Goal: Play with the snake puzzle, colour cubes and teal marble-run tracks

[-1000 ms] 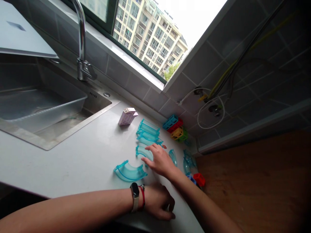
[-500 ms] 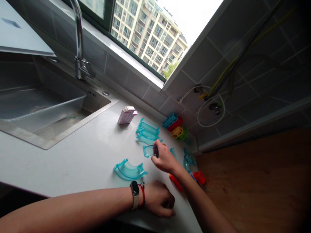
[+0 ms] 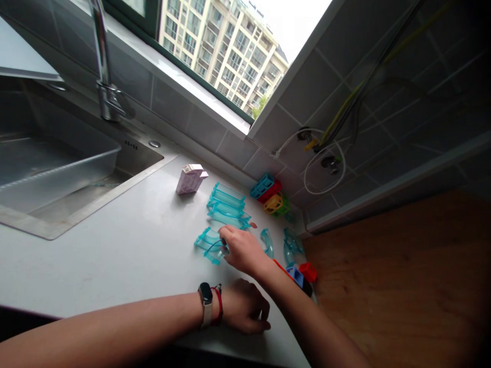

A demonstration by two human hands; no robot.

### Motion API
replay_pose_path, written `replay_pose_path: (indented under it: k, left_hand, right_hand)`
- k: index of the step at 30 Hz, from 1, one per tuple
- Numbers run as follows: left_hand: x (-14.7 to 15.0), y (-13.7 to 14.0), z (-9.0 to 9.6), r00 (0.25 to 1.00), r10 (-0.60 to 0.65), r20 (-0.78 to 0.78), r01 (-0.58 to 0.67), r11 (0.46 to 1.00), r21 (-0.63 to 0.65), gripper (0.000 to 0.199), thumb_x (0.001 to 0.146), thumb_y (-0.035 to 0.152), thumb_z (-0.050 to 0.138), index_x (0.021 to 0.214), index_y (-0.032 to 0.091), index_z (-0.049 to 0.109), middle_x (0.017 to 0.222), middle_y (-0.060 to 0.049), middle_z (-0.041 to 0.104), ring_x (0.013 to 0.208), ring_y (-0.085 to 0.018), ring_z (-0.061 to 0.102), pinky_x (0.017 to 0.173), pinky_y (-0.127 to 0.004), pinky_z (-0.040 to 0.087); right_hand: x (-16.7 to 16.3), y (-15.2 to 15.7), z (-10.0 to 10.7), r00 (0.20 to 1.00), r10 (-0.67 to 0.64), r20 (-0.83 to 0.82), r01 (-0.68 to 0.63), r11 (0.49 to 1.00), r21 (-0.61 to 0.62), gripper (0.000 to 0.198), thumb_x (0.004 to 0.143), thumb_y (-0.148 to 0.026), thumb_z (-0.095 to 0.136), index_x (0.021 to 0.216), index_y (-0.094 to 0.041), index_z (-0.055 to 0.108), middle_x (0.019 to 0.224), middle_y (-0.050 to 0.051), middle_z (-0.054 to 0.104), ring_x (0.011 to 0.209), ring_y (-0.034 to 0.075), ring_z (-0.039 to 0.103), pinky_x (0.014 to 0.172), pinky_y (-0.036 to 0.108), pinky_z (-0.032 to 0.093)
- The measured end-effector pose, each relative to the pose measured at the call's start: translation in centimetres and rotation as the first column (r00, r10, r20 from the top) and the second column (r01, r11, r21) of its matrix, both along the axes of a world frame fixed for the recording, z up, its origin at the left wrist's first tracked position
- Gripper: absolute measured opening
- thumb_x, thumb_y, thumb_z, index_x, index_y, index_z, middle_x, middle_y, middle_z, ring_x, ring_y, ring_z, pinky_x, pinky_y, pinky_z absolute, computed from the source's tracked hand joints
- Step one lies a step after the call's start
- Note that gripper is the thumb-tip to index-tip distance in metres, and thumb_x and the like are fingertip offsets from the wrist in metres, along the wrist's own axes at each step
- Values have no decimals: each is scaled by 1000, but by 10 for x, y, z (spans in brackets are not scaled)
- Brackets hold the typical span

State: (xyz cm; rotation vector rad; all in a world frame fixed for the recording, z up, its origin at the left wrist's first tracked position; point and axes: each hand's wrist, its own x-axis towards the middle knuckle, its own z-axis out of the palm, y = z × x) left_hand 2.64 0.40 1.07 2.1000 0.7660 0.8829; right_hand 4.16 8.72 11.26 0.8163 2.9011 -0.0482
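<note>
My right hand (image 3: 242,249) is closed on a translucent teal curved track piece (image 3: 210,246) over the counter. Its fingers cover one end, and whether one or two pieces are there I cannot tell. Just beyond lie more teal track pieces (image 3: 227,207) side by side. Nearer me, my left hand (image 3: 245,307) rests low over the counter with curled fingers, and nothing shows in them. A dark watch (image 3: 205,292) and a red cord bracelet (image 3: 218,305) are on that wrist. Right of my right hand lies another curved teal piece (image 3: 267,243).
A pale purple carton (image 3: 191,179) stands near the sink (image 3: 72,223). By the wall sit blue, red, yellow and green plastic blocks (image 3: 273,203). At the counter's right edge are teal parts (image 3: 293,245), a red block (image 3: 308,272) and a blue block (image 3: 295,275).
My right hand has moved left and is now on a curved teal piece. The curved piece that lay apart nearer me is gone from that spot. The view has shifted slightly; my left hand stays low.
</note>
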Motion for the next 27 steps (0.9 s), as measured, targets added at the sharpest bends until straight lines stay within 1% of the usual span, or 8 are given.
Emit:
replay_pose_path:
  k: [5,10,11,13,16,21,24,27]
  left_hand:
    - [-7,2,9,1000,-17,-15,18,999,51,14,83,32,72,85,20,79,73,-2,79,60,-18,69,51,-26,43]
    - [-7,3,12,999,-5,-32,7,998,68,15,85,32,70,84,20,79,74,-3,79,62,-18,69,54,-26,44]
    - [-8,3,13,1000,4,-29,-2,998,56,15,86,32,70,84,21,79,75,-3,79,63,-18,69,55,-26,44]
    - [-8,4,16,1000,13,-8,-13,1000,17,16,88,32,69,85,21,79,74,-2,78,64,-17,69,56,-25,44]
    - [-10,7,19,999,22,40,-19,998,-57,17,90,31,67,83,19,78,71,-2,75,61,-14,65,56,-22,43]
    - [-11,15,19,985,97,142,-67,978,-199,22,92,29,64,77,16,72,64,1,68,54,-10,54,53,-20,39]
    - [-11,24,16,976,156,155,-117,965,-237,28,98,30,54,80,14,69,67,0,70,58,-10,58,57,-19,43]
    - [-15,33,13,963,231,138,-194,951,-239,31,102,30,47,87,14,69,72,-2,73,62,-11,62,60,-20,46]
  right_hand:
    - [6,20,-15,993,-113,-45,115,992,43,14,91,-13,58,99,-24,60,113,7,70,92,23,67,69,30,44]
    - [27,11,-2,980,-129,-149,130,991,1,11,93,-24,67,104,-24,62,154,9,51,98,22,68,78,32,50]
    - [35,12,4,973,-145,-181,141,989,-33,12,93,-26,68,104,-24,63,152,8,53,97,20,68,80,31,51]
    - [55,20,15,945,-245,-216,230,969,-90,10,94,-28,67,104,-25,64,133,7,67,94,19,69,84,30,50]
    - [87,46,21,862,-471,-186,467,882,-68,7,91,-28,69,94,-23,67,99,7,76,90,22,70,81,30,49]
    - [121,76,-10,723,-665,-187,669,742,-48,11,75,-25,79,78,-21,69,76,10,75,76,27,73,67,30,47]
    - [125,78,-28,675,-690,-261,693,714,-96,9,72,-23,75,68,-22,67,70,8,74,73,26,73,67,30,48]
    - [124,77,-28,605,-680,-414,699,703,-133,4,74,-23,69,72,-23,66,72,8,74,74,26,71,70,31,49]
